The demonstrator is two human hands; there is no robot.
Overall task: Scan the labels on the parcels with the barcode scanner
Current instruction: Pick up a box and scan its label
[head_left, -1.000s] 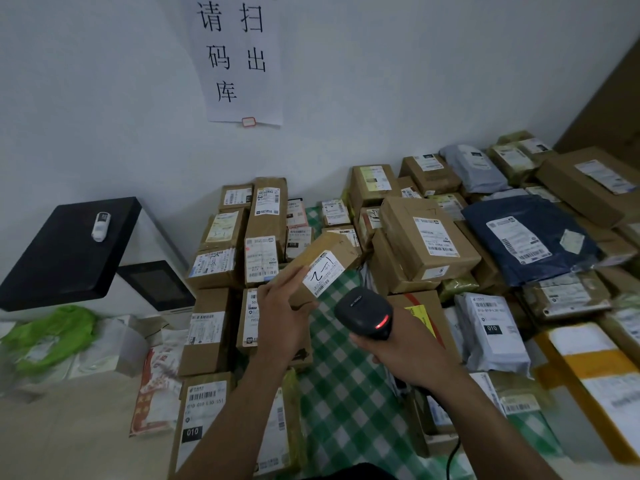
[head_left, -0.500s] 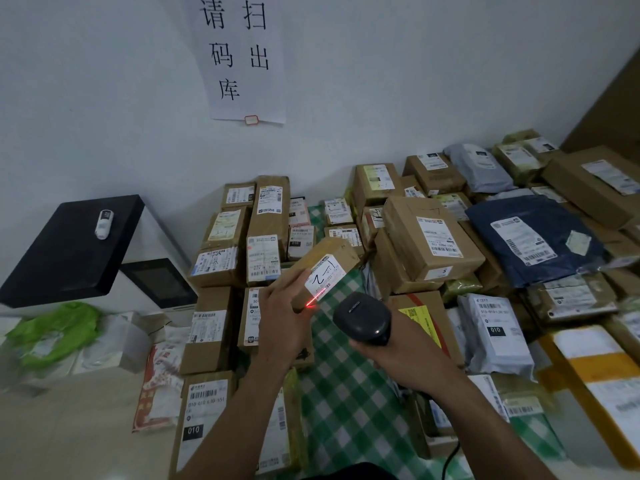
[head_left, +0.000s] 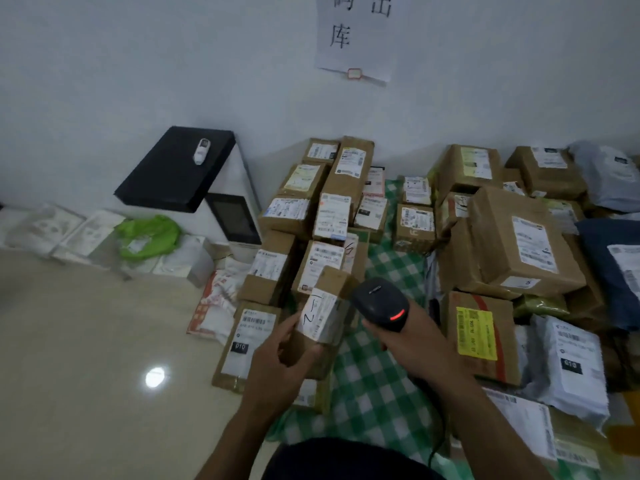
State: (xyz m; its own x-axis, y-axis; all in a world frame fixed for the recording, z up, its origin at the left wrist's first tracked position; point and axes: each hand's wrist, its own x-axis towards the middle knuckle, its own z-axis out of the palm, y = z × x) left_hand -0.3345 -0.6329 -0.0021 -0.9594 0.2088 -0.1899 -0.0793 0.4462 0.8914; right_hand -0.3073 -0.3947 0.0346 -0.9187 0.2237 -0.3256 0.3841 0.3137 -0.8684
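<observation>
While the left hand (head_left: pixel 277 368) holds a small cardboard parcel (head_left: pixel 333 281) tilted above the pile, its grip is curled round the box's lower end, with the thumb lying along the near edge of the white shipping label (head_left: pixel 320 318). That label faces up toward the camera and bears a handwritten mark; its print is too blurred to read. The right hand (head_left: pixel 420 344) has its grip wrapped tight round the handle of a black barcode scanner (head_left: pixel 379 301). The scanner's head sits just beside the parcel's right edge; whether the two touch cannot be told. A red light (head_left: pixel 398 315) glows on the back of the head, and a dark cable (head_left: pixel 438 445) trails down from the handle.

Below both hands a green-and-white checked cloth (head_left: pixel 374 382) lies on the pale tiled floor (head_left: pixel 86 341), crowded with labelled parcels. A large brown carton (head_left: pixel 512 244) rests on others to the right. Nearer sits a box with a yellow label (head_left: pixel 485 362), and beside it a white mailer bag (head_left: pixel 568 368). A dark blue mailer (head_left: pixel 599 271) lies at the right edge.

Against the wall at left stands a white machine with a black lid (head_left: pixel 180 168), a small white gadget (head_left: pixel 202 151) on top, and a green bag (head_left: pixel 149 233) near its foot. A paper sign (head_left: pixel 356 36) with Chinese characters hangs on the wall.
</observation>
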